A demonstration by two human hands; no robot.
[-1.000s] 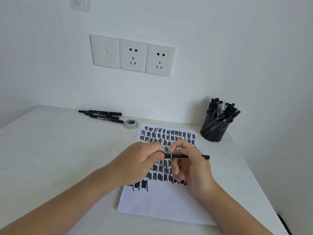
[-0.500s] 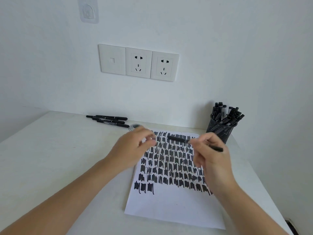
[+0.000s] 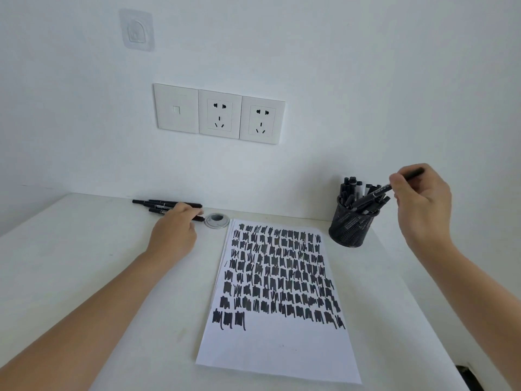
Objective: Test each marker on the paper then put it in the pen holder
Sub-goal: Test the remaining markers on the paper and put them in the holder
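My right hand (image 3: pixel 423 201) pinches a capped black marker (image 3: pixel 375 194) and holds it slanted, its lower end over the black mesh pen holder (image 3: pixel 351 230), which is full of several markers. My left hand (image 3: pixel 176 224) reaches to the loose black markers (image 3: pixel 158 206) lying by the wall at the back left; its fingertips lie on the nearest one, and I cannot tell whether they grip it. Between my hands a white paper (image 3: pixel 279 348) lies on the desk, covered with rows of black test strokes.
A round metal cable grommet (image 3: pixel 216 220) sits in the white desk (image 3: pixel 70 263) just left of the paper's top corner. Wall sockets (image 3: pixel 220 114) are on the wall behind. The desk's right edge runs close to the pen holder.
My hands parted over the paper. The right hand carried the marker up and right to the pen holder. The left hand moved back left to the loose markers.
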